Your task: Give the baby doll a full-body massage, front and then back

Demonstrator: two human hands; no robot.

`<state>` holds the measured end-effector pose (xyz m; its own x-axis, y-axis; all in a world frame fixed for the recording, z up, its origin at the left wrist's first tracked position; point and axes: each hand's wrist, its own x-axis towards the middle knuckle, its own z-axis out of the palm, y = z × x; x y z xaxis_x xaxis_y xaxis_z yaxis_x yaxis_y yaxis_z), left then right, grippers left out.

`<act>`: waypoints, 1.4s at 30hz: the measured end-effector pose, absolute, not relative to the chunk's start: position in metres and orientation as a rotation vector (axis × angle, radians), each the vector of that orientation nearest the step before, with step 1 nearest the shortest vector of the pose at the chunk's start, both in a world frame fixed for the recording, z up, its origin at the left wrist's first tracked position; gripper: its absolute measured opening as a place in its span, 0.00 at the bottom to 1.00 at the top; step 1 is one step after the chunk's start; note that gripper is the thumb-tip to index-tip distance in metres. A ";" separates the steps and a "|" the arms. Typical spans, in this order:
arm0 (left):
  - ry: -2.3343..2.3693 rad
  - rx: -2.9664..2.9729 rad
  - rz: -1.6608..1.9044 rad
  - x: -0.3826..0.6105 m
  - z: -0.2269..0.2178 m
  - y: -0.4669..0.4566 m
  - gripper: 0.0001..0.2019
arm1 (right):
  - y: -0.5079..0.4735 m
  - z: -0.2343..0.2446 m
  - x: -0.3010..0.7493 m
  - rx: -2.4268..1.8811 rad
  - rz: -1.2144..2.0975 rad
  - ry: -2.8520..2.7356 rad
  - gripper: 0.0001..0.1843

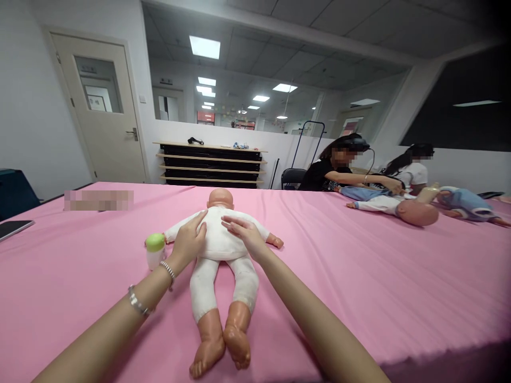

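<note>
A baby doll (221,250) in a white suit lies on the pink table cover (359,276), head away from me and bare feet toward me. My left hand (189,240) rests on the doll's left side with its fingers stretched over the torso. My right hand (244,233) lies flat on the right side of the torso, fingers pointing left. Both hands touch the doll's body without grasping it. A small baby bottle (155,250) with a green cap stands just left of my left wrist.
A dark tablet (11,227) lies at the table's left edge. At the far right two people handle other baby dolls (415,210) on the same table. A low shelf unit (211,164) and a door (101,109) stand behind.
</note>
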<state>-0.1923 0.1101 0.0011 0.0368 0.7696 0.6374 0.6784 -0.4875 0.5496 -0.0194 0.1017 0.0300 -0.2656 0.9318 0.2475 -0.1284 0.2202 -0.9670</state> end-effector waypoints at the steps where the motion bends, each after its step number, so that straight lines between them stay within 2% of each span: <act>1: 1.540 2.161 1.466 -0.185 0.006 0.125 0.23 | 0.118 0.031 -0.022 -0.865 1.114 -1.551 0.17; 3: 1.493 2.190 1.391 -0.171 0.010 0.153 0.26 | 0.150 0.025 -0.029 -0.955 0.858 -1.735 0.21; 5: 1.522 2.230 1.143 -0.159 0.002 0.175 0.26 | 0.174 0.010 -0.035 -1.116 0.694 -1.886 0.26; 8: 1.659 2.212 0.745 -0.156 -0.019 0.192 0.25 | 0.191 -0.014 -0.037 -1.364 0.569 -2.089 0.28; 11: 1.832 2.100 0.667 -0.167 -0.036 0.198 0.29 | 0.190 -0.023 -0.033 -1.508 0.508 -2.112 0.28; 14: 1.936 1.985 0.705 -0.181 -0.046 0.202 0.35 | 0.188 -0.026 -0.021 -1.664 0.521 -1.941 0.34; 17: 1.973 1.950 0.760 -0.192 -0.053 0.203 0.36 | 0.191 -0.039 -0.002 -1.790 0.473 -1.709 0.34; 20: 2.071 1.904 0.789 -0.199 -0.059 0.199 0.34 | 0.193 -0.056 0.015 -1.838 0.284 -1.549 0.33; 24: 2.246 1.868 0.965 -0.208 -0.063 0.192 0.26 | 0.193 -0.060 0.026 -1.851 0.087 -1.376 0.30; 27: 2.297 1.741 1.281 -0.213 -0.057 0.192 0.23 | 0.196 -0.043 0.020 -1.639 0.059 -1.335 0.28; 29: 2.151 1.736 1.516 -0.213 -0.049 0.194 0.24 | 0.198 -0.029 0.011 -1.402 0.182 -1.388 0.28; 31: 1.862 1.891 1.596 -0.208 -0.042 0.196 0.25 | 0.201 -0.021 0.000 -1.206 0.400 -1.554 0.28; 33: 1.590 2.095 1.405 -0.201 -0.040 0.199 0.24 | 0.203 -0.022 -0.009 -1.137 0.575 -1.804 0.27; 35: 1.518 2.193 1.099 -0.197 -0.044 0.201 0.24 | 0.205 -0.031 -0.010 -1.234 0.603 -2.002 0.26; 38: 1.730 2.173 0.806 -0.201 -0.056 0.203 0.25 | 0.208 -0.046 0.000 -1.541 0.470 -2.037 0.26; 42: 1.994 2.126 0.715 -0.212 -0.066 0.204 0.26 | 0.209 -0.057 0.018 -1.804 0.242 -1.973 0.27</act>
